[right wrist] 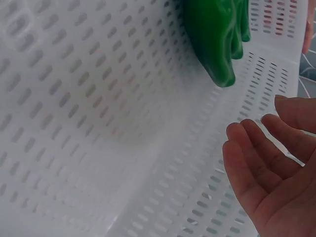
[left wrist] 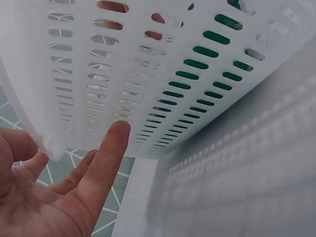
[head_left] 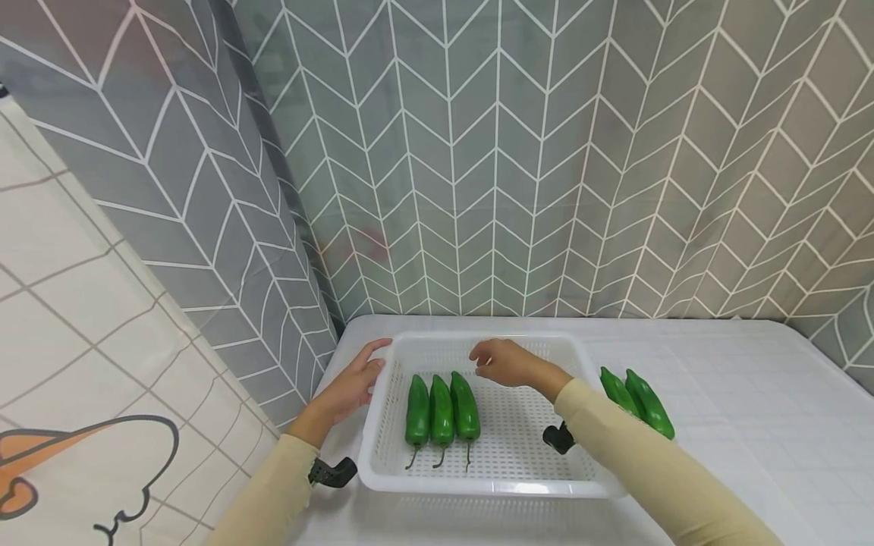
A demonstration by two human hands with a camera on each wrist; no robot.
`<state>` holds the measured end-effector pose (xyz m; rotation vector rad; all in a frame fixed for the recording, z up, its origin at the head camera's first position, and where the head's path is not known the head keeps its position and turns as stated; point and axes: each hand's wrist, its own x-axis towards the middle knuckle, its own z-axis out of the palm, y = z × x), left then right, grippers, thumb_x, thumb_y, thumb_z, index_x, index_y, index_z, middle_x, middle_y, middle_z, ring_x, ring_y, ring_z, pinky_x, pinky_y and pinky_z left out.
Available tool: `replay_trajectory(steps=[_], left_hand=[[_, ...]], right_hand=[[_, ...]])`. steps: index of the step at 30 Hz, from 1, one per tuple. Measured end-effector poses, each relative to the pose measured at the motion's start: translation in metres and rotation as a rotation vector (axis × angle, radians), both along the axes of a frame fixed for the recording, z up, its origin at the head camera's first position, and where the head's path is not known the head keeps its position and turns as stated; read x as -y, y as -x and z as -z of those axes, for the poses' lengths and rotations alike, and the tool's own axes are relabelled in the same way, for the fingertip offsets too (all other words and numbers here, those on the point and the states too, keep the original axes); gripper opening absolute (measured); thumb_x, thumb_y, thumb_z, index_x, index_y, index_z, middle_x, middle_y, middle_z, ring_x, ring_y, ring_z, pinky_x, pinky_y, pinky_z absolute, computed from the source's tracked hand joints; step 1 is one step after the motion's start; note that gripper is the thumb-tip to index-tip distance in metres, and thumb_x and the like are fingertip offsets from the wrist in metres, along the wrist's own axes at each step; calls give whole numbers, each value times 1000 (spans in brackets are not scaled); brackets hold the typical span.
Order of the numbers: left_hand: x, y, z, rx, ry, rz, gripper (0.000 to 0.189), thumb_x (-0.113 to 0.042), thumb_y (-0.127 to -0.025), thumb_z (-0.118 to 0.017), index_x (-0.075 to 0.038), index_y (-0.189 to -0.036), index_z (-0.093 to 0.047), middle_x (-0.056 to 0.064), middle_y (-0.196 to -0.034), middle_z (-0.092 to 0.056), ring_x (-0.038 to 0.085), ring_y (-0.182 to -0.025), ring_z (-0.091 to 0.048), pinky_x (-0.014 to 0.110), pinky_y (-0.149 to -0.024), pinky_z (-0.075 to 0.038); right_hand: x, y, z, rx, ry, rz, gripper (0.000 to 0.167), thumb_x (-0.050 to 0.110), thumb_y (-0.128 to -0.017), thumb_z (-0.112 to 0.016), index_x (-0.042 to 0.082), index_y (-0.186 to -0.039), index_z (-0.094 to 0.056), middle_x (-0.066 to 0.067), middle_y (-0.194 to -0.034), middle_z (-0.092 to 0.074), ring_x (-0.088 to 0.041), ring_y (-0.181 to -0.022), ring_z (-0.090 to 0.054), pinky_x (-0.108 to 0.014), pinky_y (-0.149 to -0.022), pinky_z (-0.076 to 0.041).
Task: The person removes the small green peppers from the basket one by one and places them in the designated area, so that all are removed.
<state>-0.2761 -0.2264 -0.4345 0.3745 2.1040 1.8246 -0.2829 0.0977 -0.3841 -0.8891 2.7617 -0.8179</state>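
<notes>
Three green peppers lie side by side in the left half of a white perforated basket, stems toward the person. At the basket's left rim is my left hand; in the left wrist view its fingers stretch against or close beside the slotted outer wall. My right hand hovers over the far part of the basket, right of the peppers, with loosely bent fingers and nothing in them. In the right wrist view, the right hand is apart from the pepper tips.
Two more green peppers lie on the white table right of the basket, partly behind the right sleeve. A grey chevron-patterned curtain stands behind the table and along the left.
</notes>
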Motion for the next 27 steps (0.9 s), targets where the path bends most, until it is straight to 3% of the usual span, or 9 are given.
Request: replay_trajectory(steps=[8, 18, 27], left_hand=[[1, 1, 3, -2, -3, -1, 46, -21, -114, -29, -23, -159, -20, 22, -146, -46, 36, -128, -55, 50, -91, -55], [1, 1, 4, -9, -6, 1, 47, -24, -114, -31, -23, -159, -20, 21, -146, -47, 36, -128, -55, 50, -91, -54], [2, 0, 2, -14, -9, 9, 48, -28, -113, -33, -23, -160, -19, 21, -147, -45, 34, -128, -55, 49, -91, -55]], right_hand=[[11, -2, 11, 90, -98, 29, 28, 4, -95, -67, -6, -122, -65, -15, -105, -71, -30, -101, -68, -43, -89, -54], [19, 1, 22, 172, -84, 84, 30, 2, -93, -69, -8, -121, -65, -14, -98, -72, -19, -76, -70, -33, -71, -58], [25, 4, 31, 287, -51, 156, 28, 3, -96, -65, -12, -120, -63, -11, -83, -69, -20, -71, -70, -30, -63, -59]])
